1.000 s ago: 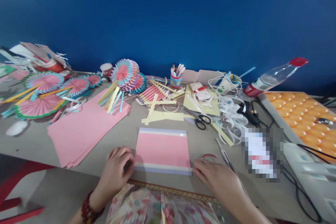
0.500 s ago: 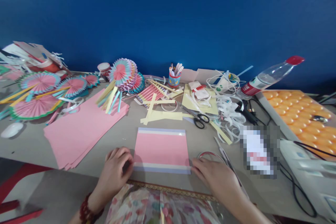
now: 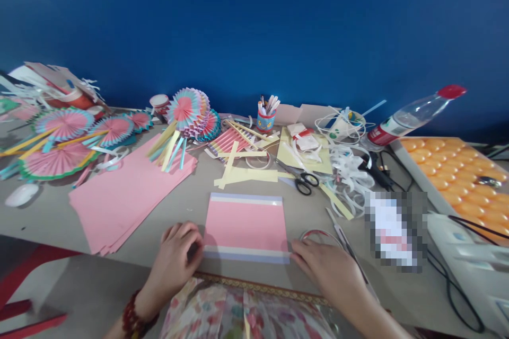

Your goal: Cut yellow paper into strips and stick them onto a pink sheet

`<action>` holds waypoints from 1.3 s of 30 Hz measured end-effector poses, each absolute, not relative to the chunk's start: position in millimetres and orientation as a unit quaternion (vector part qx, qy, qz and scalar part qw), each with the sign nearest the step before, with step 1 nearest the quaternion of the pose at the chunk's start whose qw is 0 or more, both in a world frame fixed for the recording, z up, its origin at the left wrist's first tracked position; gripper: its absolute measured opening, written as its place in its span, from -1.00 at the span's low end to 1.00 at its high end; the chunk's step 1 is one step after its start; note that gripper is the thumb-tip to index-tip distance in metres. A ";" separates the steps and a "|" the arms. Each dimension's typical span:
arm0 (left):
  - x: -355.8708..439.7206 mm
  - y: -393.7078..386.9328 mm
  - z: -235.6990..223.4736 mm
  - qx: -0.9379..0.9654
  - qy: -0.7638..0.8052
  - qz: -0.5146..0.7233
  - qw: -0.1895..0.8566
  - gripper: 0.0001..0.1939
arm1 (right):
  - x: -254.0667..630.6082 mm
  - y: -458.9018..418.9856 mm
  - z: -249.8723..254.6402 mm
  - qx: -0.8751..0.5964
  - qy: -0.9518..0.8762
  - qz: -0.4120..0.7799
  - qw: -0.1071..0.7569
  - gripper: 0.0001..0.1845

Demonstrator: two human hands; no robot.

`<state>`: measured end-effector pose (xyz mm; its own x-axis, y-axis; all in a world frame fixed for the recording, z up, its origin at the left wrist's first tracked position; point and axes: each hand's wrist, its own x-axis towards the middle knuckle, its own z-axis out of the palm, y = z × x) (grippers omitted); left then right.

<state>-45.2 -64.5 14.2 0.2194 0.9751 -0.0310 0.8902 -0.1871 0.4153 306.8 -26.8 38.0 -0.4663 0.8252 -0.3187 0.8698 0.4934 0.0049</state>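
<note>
A pink sheet of paper (image 3: 245, 225) lies flat on the table in front of me, with white and lavender bands along its top and bottom edges. My left hand (image 3: 181, 251) is at its lower left corner, thumb and curled fingers closed on the edge. At the lower right corner, my right hand (image 3: 322, 265) has its fingertips pressed together on the paper's edge. Part of a roll of tape (image 3: 318, 233) shows behind the right hand, and a long slim metal tool (image 3: 344, 238) lies beside it, partly covered by that arm.
Pink paper sheets (image 3: 127, 196) and pleated paper fans (image 3: 63, 159) fill the left. Behind are yellow strips (image 3: 246, 175), black-handled scissors (image 3: 306, 183) and a pen cup (image 3: 265, 119). Curled white strips (image 3: 350, 169), a bottle (image 3: 409, 119) and an orange bubbled panel (image 3: 449, 175) occupy the right.
The view has shifted very slightly, so everything sits a little further right. Both hands keep their places at the pink sheet's lower corners.
</note>
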 end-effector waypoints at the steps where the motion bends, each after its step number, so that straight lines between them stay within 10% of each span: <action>1: -45.3 -64.6 14.2 0.760 0.613 0.121 0.176 -0.92 | 306.5 -26.7 38.6 0.495 0.854 -0.080 0.140 -0.87; 31: -48.7 -57.4 19.7 0.764 0.609 0.168 0.132 -0.91 | 293.5 -18.6 56.2 0.521 0.812 -0.136 0.224 -0.86; 39: 24.5 -21.8 35.4 0.943 0.234 0.186 0.148 -0.75 | 293.4 -20.6 54.4 0.526 0.820 -0.139 0.178 -0.88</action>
<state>24.5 -21.8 35.4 0.8208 0.4967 0.2821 0.3866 -0.8466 0.3657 293.4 -20.6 54.4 -0.3837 0.8134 -0.4372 0.9119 0.4084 -0.0404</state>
